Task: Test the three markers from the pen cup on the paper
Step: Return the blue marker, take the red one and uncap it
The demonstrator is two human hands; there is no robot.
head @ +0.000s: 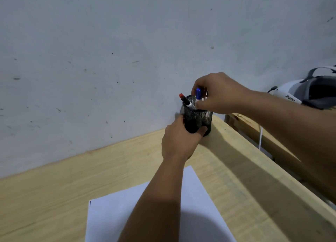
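Steadying the light black mesh pen cup [198, 120] at the desk's [127, 161] back corner with left hand [179, 141] wrapped around it, right hand [219, 94] pinching the slim, rigid blue-capped marker [198, 94] just below the cap, likely sliding out easily.

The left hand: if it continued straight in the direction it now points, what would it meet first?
It already grips the pen cup, so the left hand meets that first; behind it, probably the wall.
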